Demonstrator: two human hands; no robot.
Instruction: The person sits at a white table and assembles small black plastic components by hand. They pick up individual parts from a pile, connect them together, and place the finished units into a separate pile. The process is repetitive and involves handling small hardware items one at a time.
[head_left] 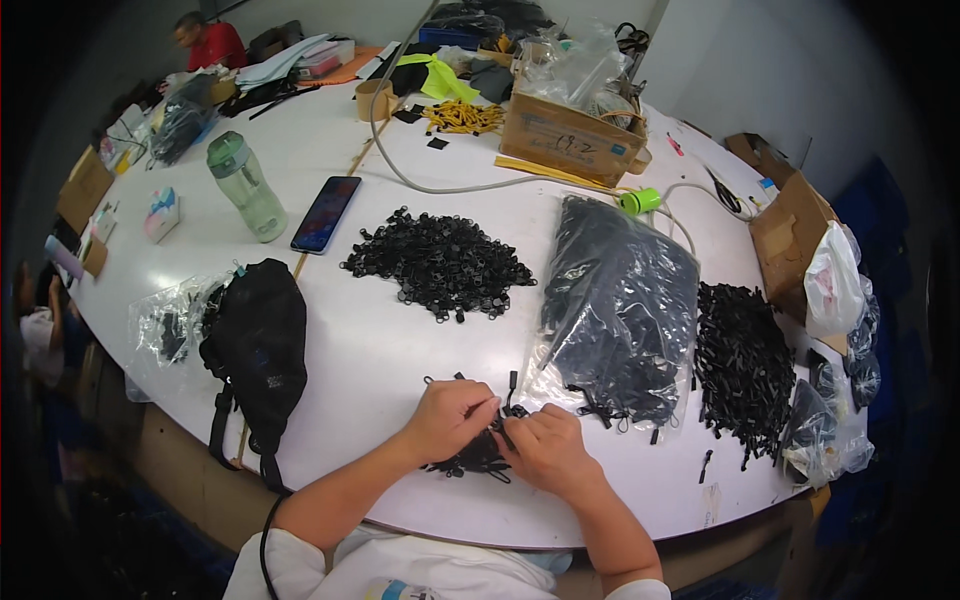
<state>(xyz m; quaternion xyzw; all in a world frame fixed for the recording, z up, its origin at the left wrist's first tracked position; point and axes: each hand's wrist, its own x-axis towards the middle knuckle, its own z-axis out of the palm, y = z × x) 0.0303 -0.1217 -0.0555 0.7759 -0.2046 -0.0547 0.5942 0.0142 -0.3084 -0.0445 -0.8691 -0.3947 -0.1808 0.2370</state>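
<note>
My left hand and my right hand meet near the front edge of the white table. Both are closed, fingertips pinched together around a small black piece like a corded zipper pull, mostly hidden by the fingers. Under and between the hands lies a small heap of black looped pieces. Just beyond it is a large pile of small black parts with rings. To the right, a clear plastic bag full of black corded pieces lies flat, with some spilling from its near end.
Right of the bag spreads a pile of slim black pieces. A black waist bag, phone and green bottle stand or lie leftward. Behind are a cardboard box and grey cable. People sit at the far left.
</note>
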